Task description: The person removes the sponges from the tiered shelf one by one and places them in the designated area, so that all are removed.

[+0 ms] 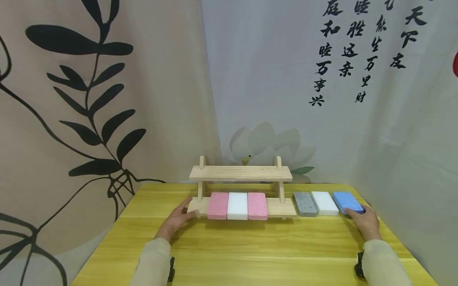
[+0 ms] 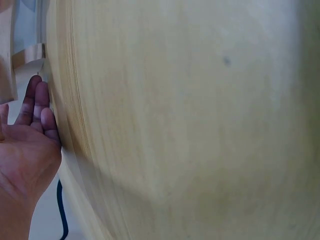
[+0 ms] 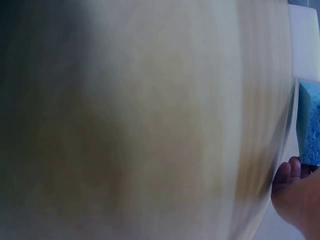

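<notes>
A two-tier wooden shelf stands near the back of the table. On its lower tier lie a pink sponge, a white sponge and a second pink sponge, side by side. My left hand is at the left end of the lower tier, thumb by the front edge; in the left wrist view its fingers extend loosely beside the wood. Over on the right, my right hand holds a blue sponge at its near right end, thumb in front. Some fingers are hidden behind the sponge.
Left of the blue sponge, a white sponge and a grey sponge lie in a row on the wooden table. The shelf's upper tier is above the lower one. Printed curtains hang behind the table.
</notes>
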A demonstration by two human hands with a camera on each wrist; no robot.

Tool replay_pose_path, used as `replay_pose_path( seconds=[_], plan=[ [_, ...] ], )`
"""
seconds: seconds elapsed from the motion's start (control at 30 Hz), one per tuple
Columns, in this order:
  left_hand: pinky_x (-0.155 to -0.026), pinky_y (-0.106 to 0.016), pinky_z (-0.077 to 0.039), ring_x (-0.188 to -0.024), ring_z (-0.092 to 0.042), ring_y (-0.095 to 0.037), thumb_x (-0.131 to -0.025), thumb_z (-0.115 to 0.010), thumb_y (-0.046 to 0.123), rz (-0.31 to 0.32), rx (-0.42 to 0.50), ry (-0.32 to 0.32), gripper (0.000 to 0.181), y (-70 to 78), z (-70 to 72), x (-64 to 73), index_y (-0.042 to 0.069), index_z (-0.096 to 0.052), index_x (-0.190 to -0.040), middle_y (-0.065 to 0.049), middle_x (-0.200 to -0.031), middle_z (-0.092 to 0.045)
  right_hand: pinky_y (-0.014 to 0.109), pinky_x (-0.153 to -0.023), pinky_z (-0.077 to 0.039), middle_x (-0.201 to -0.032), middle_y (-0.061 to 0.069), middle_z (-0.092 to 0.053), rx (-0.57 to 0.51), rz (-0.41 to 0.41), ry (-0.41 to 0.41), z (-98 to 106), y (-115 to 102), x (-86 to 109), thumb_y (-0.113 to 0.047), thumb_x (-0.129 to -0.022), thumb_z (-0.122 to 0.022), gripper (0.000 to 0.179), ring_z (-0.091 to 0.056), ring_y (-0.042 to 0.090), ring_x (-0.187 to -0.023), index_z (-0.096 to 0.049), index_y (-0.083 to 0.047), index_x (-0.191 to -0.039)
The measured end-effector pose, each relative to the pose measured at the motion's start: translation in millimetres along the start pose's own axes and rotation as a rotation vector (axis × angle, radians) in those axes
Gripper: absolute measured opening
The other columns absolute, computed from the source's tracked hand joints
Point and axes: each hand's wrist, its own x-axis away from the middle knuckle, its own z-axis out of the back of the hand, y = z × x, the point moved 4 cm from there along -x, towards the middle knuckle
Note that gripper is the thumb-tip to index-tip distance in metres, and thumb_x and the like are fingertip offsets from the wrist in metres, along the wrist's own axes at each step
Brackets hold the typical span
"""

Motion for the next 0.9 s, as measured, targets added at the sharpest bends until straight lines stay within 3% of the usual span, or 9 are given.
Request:
replay_pose_path(
  seconds=[0.17,0.33,0.7,0.9],
  plan=[
    [-0.106,-0.063,-0.033,-0.131,-0.043,-0.046,-0.095,-0.067,0.04,0.005,0.006,-0.007,0.078,0.1,-1.0,0.5,0.02,-0.026,-0.158,-0.034,-0.145,-0.04,0.061,-0.111,-0.024,-0.149,0.042,-0.023,0.04,-0.008,-0.002,0.8,0.0,2.3,-0.042,-0.097,-0.06,0.091,-0.025,0.055,-0.136,-0.015,0.018,-0.148],
    [-0.105,-0.064,-0.033,-0.132,-0.042,-0.048,-0.095,-0.067,0.04,0.006,-0.001,-0.007,0.079,1.1,-0.5,1.5,0.02,-0.026,-0.158,-0.035,-0.145,-0.039,0.063,-0.109,-0.025,-0.15,0.043,-0.018,0.074,-0.006,-0.055,1.3,2.3,3.6,-0.048,-0.097,-0.056,0.097,-0.022,0.058,-0.135,-0.009,0.018,-0.149],
    [-0.105,-0.065,-0.032,-0.13,-0.043,-0.048,-0.093,-0.067,0.046,0.011,-0.004,-0.016,0.083,-2.5,-0.8,-0.7,0.02,-0.024,-0.159,-0.033,-0.144,-0.041,0.065,-0.109,-0.025,-0.151,0.043,-0.013,0.042,-0.017,-0.073,5.4,0.8,5.9,-0.054,-0.095,-0.056,0.105,-0.021,0.059,-0.136,-0.002,0.016,-0.15],
    [-0.105,-0.063,-0.034,-0.129,-0.044,-0.047,-0.094,-0.067,0.045,0.008,-0.016,-0.021,0.083,-1.2,0.2,-2.0,0.019,-0.023,-0.159,-0.033,-0.143,-0.042,0.064,-0.11,-0.024,-0.153,0.041,-0.011,0.019,0.009,-0.079,5.8,-14.9,11.5,-0.052,-0.097,-0.054,0.101,-0.019,0.058,-0.138,-0.001,0.013,-0.151]
  ],
)
